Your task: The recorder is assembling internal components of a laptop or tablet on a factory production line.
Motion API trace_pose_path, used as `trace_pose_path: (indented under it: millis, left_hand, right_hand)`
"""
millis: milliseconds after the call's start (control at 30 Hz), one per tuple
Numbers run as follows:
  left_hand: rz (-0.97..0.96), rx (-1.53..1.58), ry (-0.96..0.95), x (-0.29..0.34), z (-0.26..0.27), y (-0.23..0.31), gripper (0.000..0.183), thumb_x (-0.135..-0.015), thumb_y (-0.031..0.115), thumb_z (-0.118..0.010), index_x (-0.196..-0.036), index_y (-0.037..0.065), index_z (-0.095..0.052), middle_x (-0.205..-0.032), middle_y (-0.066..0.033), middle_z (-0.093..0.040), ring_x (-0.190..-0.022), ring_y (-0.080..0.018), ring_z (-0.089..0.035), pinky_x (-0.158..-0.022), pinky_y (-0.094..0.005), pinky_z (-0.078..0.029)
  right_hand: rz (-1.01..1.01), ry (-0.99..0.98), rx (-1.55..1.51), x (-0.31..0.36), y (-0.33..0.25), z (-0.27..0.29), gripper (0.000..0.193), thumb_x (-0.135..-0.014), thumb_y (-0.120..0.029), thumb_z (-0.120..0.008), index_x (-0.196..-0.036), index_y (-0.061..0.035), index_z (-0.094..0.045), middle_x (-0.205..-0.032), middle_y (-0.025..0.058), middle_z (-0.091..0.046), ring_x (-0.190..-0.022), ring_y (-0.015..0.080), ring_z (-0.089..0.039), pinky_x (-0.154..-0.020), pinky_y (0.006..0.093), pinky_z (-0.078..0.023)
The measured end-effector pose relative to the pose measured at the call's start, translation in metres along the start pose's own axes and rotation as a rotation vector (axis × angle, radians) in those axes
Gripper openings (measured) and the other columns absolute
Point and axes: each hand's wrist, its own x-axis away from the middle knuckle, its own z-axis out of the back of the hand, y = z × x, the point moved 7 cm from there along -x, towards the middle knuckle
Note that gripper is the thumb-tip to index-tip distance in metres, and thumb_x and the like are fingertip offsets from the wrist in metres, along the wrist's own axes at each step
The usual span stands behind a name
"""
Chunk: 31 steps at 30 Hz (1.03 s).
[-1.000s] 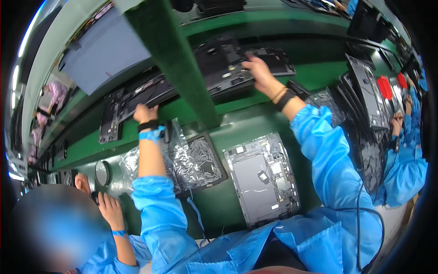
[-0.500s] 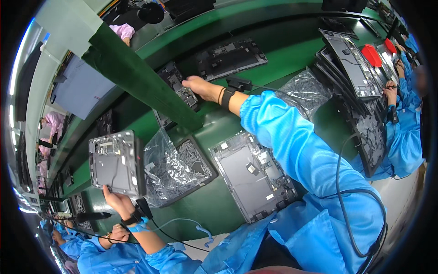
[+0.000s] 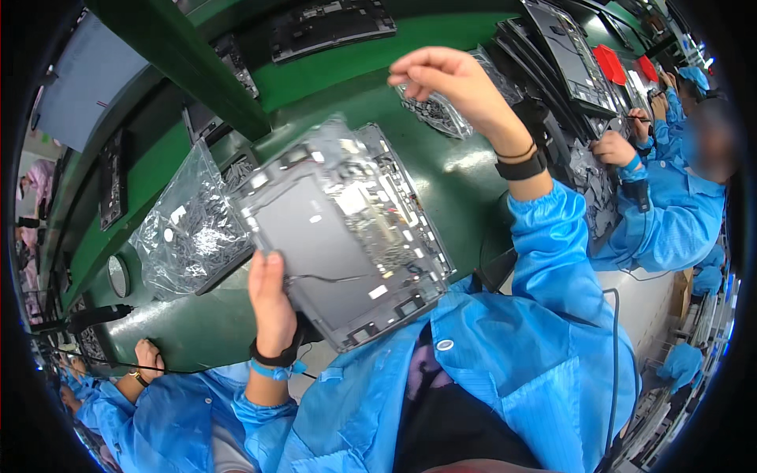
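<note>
My left hand (image 3: 272,303) grips the left edge of a grey laptop base (image 3: 303,232), thumb on top. Some of that base is smeared by motion, and a loose black cable lies across it. It overlaps a second laptop base (image 3: 406,189), whose right side with circuit parts shows; whether the two touch I cannot tell. My right hand (image 3: 453,83) is raised over the green bench, fingers loosely bent and holding nothing I can see. Left of the bases sits a clear plastic bag (image 3: 185,229) full of small grey parts.
A green post (image 3: 197,63) rises at the upper left. A dark laptop base (image 3: 335,27) lies at the far side, and a stack of laptop parts (image 3: 552,71) stands right. Co-workers in blue sit on both sides. A black power screwdriver (image 3: 98,315) is at left.
My left hand has carried its laptop base rightward, over the one on the bench. My right hand has left the dark part by the post and swung right. The view has shifted too.
</note>
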Motion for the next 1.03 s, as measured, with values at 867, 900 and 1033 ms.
trace_pose_path:
  millis: [867,900,1033]
  left_hand:
    - [-0.164,-1.022,-0.146,-0.061,-0.029,0.087,0.026,-0.094,0.013,-0.061,-0.115,-0.001,-0.066,-0.082,-0.0058,-0.069,-0.076,-0.0102,-0.062,-0.069,-0.0248,-0.050]
    - [-0.162,-0.959,-0.171,-0.063,-0.031,0.085,0.025,-0.095,0.013,-0.061,-0.116,0.000,-0.066,-0.083,-0.0053,-0.068,-0.076,-0.0091,-0.061,-0.069,-0.0238,-0.049]
    - [-0.172,-0.779,-0.191,-0.065,-0.037,0.081,0.022,-0.092,0.013,-0.066,-0.112,0.005,-0.069,-0.080,-0.0039,-0.068,-0.069,-0.0102,-0.062,-0.064,-0.0249,-0.050]
  right_hand:
    - [-0.420,0.501,0.880,-0.166,0.144,0.084,0.054,-0.084,-0.046,-0.063,-0.112,0.0003,-0.064,-0.117,0.0245,-0.064,-0.108,0.0403,-0.062,-0.092,0.0481,-0.050]
    - [-0.546,0.474,0.867,-0.170,0.147,0.078,0.059,-0.083,-0.048,-0.066,-0.119,-0.0011,-0.061,-0.128,0.0249,-0.058,-0.115,0.0400,-0.058,-0.096,0.0472,-0.049]
    - [-0.600,0.503,0.913,-0.187,0.143,0.059,0.062,-0.079,-0.049,-0.071,-0.121,-0.0039,-0.063,-0.130,0.0202,-0.056,-0.117,0.0359,-0.058,-0.095,0.0454,-0.049]
